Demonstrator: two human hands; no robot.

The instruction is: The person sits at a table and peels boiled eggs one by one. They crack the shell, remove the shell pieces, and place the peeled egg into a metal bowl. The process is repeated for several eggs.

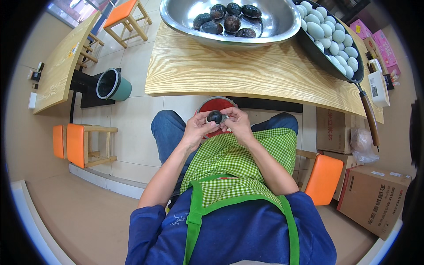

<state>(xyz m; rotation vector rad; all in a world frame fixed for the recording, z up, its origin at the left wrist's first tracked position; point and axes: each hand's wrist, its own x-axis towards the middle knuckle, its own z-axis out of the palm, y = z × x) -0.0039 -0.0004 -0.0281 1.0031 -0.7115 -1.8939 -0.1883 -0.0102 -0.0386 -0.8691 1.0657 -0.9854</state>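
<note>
Over my lap, a dark, glossy preserved egg (215,116) sits between my two hands. My left hand (196,129) is closed around its left side, thumb below and fingers above. From the other side my right hand (240,126) pinches at the egg, with pale bits of shell under its fingertips. Below the hands stands a red bucket (226,104), partly hidden by them. Several dark peeled eggs (232,24) lie in a steel bowl (282,27) on the table. To its right, a black wok (319,61) holds many pale, bluish-white eggs (315,31).
The wooden table (194,66) has its near edge just beyond my knees. The wok's wooden handle (370,117) juts over that edge. An orange chair (324,179) and cardboard boxes (373,198) stand to my right. A green bin (120,88) and orange stools (76,145) are at left.
</note>
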